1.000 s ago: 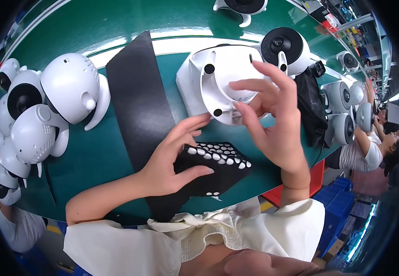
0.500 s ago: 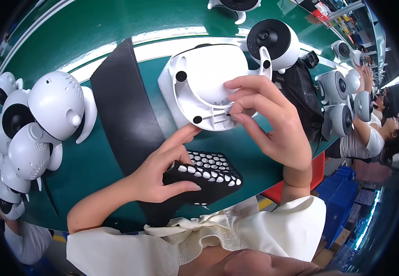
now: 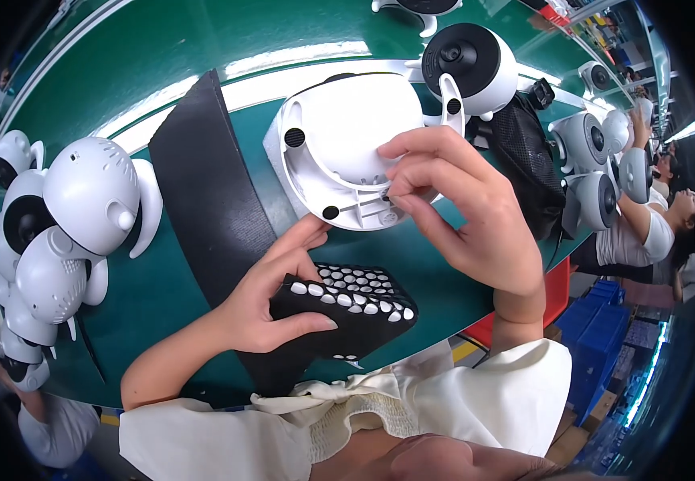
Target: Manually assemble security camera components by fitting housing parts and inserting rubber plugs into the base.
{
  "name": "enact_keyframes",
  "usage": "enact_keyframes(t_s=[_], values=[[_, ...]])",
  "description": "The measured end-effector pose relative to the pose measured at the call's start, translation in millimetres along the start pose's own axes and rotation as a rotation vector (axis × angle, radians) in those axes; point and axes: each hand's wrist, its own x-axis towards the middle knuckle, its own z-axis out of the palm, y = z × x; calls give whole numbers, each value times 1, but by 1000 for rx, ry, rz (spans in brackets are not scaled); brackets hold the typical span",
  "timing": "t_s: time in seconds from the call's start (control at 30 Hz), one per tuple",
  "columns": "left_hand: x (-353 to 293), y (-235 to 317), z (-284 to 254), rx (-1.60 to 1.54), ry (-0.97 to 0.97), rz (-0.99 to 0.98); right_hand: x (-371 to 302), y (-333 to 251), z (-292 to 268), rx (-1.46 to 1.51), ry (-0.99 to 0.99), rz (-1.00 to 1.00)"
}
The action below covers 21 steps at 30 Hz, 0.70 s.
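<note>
A white round-bodied camera (image 3: 355, 120) lies on a pale foam-like block, its curved white stand (image 3: 363, 210) facing up. Round black pads show on the stand. My right hand (image 3: 464, 192) is closed in a pinch at the stand's near edge; a small dark spot shows by the fingertips, too little to name. My left hand (image 3: 263, 301) grips a bent black sheet of pads (image 3: 343, 309), covered in rows of whitish round dots, between thumb and fingers. Its index finger reaches up to the stand's lower edge.
Several white cameras (image 3: 91, 196) crowd the left side. Another camera with a black face (image 3: 464, 68) stands just beyond the work. A long black mat (image 3: 211, 176) crosses the green table. At right are a black bag (image 3: 516, 172), more cameras, blue crates (image 3: 596, 345) and other people.
The camera with its stand has shifted slightly left in view, and both hands with it. My right hand keeps its pinch at the stand's edge; my left still holds the sheet.
</note>
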Motion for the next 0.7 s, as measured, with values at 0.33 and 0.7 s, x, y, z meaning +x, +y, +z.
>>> enact_keyframes(t_s=[0.33,0.7], values=[[-4,-2,-1,-18,28,-52,-2,-2,1,-57,-4,43],[-4,-4,-1,-74,60,-53,0,8,-2,105,-26,84]])
